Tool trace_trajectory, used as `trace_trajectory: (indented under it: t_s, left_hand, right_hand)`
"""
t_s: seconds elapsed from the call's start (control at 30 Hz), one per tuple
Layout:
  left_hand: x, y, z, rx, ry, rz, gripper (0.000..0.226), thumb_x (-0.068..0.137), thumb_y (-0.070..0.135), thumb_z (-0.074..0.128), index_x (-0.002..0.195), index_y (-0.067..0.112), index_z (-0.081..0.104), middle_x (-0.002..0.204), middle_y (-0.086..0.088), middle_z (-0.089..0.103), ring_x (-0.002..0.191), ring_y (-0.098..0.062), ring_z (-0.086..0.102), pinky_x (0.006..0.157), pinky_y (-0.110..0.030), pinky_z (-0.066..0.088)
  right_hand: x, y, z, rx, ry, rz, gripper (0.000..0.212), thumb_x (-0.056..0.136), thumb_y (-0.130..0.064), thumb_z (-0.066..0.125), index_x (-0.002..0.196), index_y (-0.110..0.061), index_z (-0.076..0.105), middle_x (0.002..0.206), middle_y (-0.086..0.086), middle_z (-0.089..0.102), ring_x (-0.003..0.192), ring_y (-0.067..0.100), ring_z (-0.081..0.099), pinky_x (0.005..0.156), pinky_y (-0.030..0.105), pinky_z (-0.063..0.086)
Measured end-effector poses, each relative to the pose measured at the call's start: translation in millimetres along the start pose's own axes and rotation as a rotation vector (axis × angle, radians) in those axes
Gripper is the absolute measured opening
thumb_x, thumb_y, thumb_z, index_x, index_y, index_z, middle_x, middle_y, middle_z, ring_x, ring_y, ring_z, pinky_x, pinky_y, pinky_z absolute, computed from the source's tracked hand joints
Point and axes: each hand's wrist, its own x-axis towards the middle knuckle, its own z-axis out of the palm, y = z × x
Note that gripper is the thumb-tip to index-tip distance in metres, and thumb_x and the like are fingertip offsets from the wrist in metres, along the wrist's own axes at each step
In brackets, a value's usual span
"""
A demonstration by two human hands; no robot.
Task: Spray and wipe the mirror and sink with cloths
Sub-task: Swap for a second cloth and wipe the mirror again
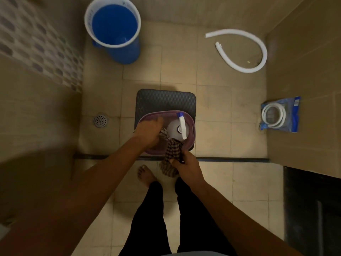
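Note:
A purple basket (191,126) stands on a dark stool (166,98) on the bathroom floor. Inside it stands a white spray bottle (178,128) with a white trigger and blue nozzle. My left hand (149,133) reaches into the basket's left side and touches a checked cloth (163,133) there; its grip is blurred. My right hand (184,163) is closed on a dark checked cloth (173,150) that hangs over the basket's front rim. Neither mirror nor sink is in view.
A blue bucket (114,30) with a white rim stands at the far left. A white hose (247,52) curls on the floor at the far right, a packaged hose (280,115) leans on the right wall. A floor drain (100,120) lies left of the stool. My bare foot (145,174) is below the basket.

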Motion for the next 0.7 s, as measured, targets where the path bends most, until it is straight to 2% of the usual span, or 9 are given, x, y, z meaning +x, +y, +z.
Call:
trace_trajectory:
  t_s: [0.1, 0.13, 0.2, 0.27, 0.4, 0.43, 0.5, 0.57, 0.7]
  left_hand:
    - [-37, -8, -17, -0.302, 0.189, -0.085, 0.047, 0.073, 0.017, 0.074, 0.111, 0.010, 0.047, 0.098, -0.014, 0.066, 0.083, -0.036, 0.064, 0.063, -0.042, 0.051]
    - [-48, -11, -20, -0.406, 0.232, -0.133, 0.044, 0.074, 0.017, 0.074, 0.110, 0.011, 0.049, 0.097, -0.012, 0.066, 0.081, -0.032, 0.064, 0.064, -0.041, 0.052]
    - [-74, -20, -27, -0.593, 0.305, -0.219, 0.037, 0.074, 0.020, 0.070, 0.108, 0.014, 0.057, 0.097, -0.008, 0.067, 0.084, -0.026, 0.064, 0.068, -0.039, 0.054]
    - [-95, -29, -28, -0.742, 0.360, -0.292, 0.026, 0.074, 0.018, 0.067, 0.098, 0.013, 0.060, 0.091, -0.005, 0.067, 0.083, -0.023, 0.064, 0.066, -0.037, 0.053]
    - [-127, -48, -22, -0.820, 0.416, -0.446, 0.019, 0.080, 0.002, 0.067, 0.095, 0.012, 0.059, 0.086, -0.001, 0.064, 0.072, -0.004, 0.057, 0.056, -0.012, 0.041]
    - [-134, -53, -20, -0.835, 0.433, -0.480, 0.020, 0.081, 0.003, 0.067, 0.099, 0.009, 0.061, 0.088, -0.002, 0.066, 0.074, -0.006, 0.059, 0.059, -0.015, 0.043]
    - [-143, -60, -14, -0.860, 0.455, -0.543, 0.025, 0.081, 0.006, 0.068, 0.105, 0.007, 0.061, 0.093, -0.006, 0.068, 0.081, -0.018, 0.063, 0.067, -0.030, 0.051]
    - [-147, -65, -6, -0.883, 0.470, -0.576, 0.025, 0.081, 0.005, 0.070, 0.103, 0.006, 0.059, 0.092, -0.008, 0.069, 0.083, -0.024, 0.064, 0.070, -0.038, 0.054]
    - [-150, -71, 8, -0.902, 0.472, -0.610, 0.026, 0.080, 0.006, 0.073, 0.102, 0.005, 0.060, 0.092, -0.007, 0.069, 0.082, -0.022, 0.065, 0.068, -0.035, 0.055]
  right_hand:
    - [1, -13, 2, 0.036, 0.048, 0.005, 0.041, 0.081, -0.030, 0.069, 0.118, -0.014, 0.060, 0.110, -0.002, 0.067, 0.103, 0.016, 0.064, 0.085, 0.029, 0.053]
    - [3, -18, 3, 0.036, 0.053, 0.004, 0.037, 0.083, -0.024, 0.069, 0.118, -0.014, 0.060, 0.109, -0.002, 0.067, 0.103, 0.017, 0.064, 0.085, 0.027, 0.052]
    - [5, -31, 5, 0.012, 0.066, -0.036, 0.034, 0.087, -0.013, 0.068, 0.120, -0.012, 0.060, 0.107, -0.003, 0.065, 0.099, 0.013, 0.062, 0.078, 0.014, 0.048]
    - [13, -45, 10, -0.049, 0.092, -0.086, 0.035, 0.087, -0.013, 0.069, 0.120, -0.010, 0.060, 0.107, -0.001, 0.065, 0.098, 0.012, 0.060, 0.075, 0.011, 0.045]
    - [43, -66, 36, -0.213, 0.141, -0.124, 0.040, 0.084, -0.023, 0.074, 0.117, -0.007, 0.059, 0.108, 0.005, 0.067, 0.098, 0.020, 0.062, 0.076, 0.026, 0.046]
    - [50, -69, 43, -0.249, 0.149, -0.131, 0.041, 0.083, -0.025, 0.074, 0.117, -0.008, 0.059, 0.107, 0.006, 0.067, 0.097, 0.021, 0.062, 0.076, 0.028, 0.047]
    - [65, -73, 56, -0.317, 0.164, -0.135, 0.038, 0.084, -0.026, 0.071, 0.114, -0.009, 0.057, 0.102, 0.005, 0.064, 0.092, 0.019, 0.060, 0.072, 0.029, 0.046]
    - [78, -74, 68, -0.388, 0.162, -0.095, 0.035, 0.087, -0.027, 0.067, 0.115, -0.009, 0.054, 0.098, 0.003, 0.058, 0.090, 0.017, 0.057, 0.071, 0.028, 0.045]
    - [107, -63, 90, -0.453, 0.155, 0.004, 0.038, 0.089, -0.027, 0.061, 0.121, -0.008, 0.057, 0.112, 0.013, 0.064, 0.103, 0.031, 0.062, 0.086, 0.040, 0.050]
